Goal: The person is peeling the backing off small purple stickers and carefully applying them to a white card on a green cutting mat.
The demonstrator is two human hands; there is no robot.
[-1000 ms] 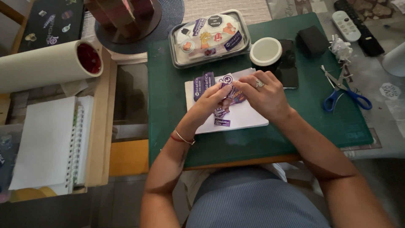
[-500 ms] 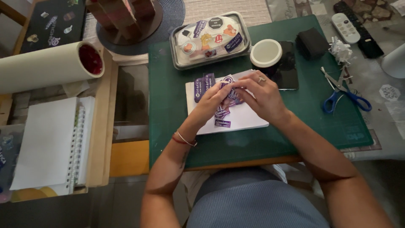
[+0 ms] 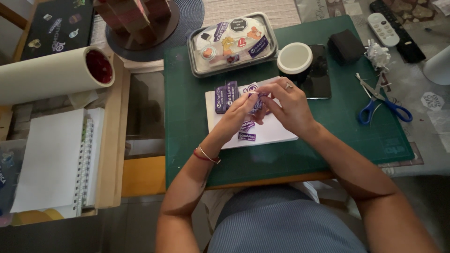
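Both the left hand (image 3: 240,108) and right hand (image 3: 287,107) pinch one small purple sticker (image 3: 256,100) over the white sheet (image 3: 276,133), where several purple stickers (image 3: 246,131) already lie beneath the hands and blue scissors (image 3: 382,105) rest right of them
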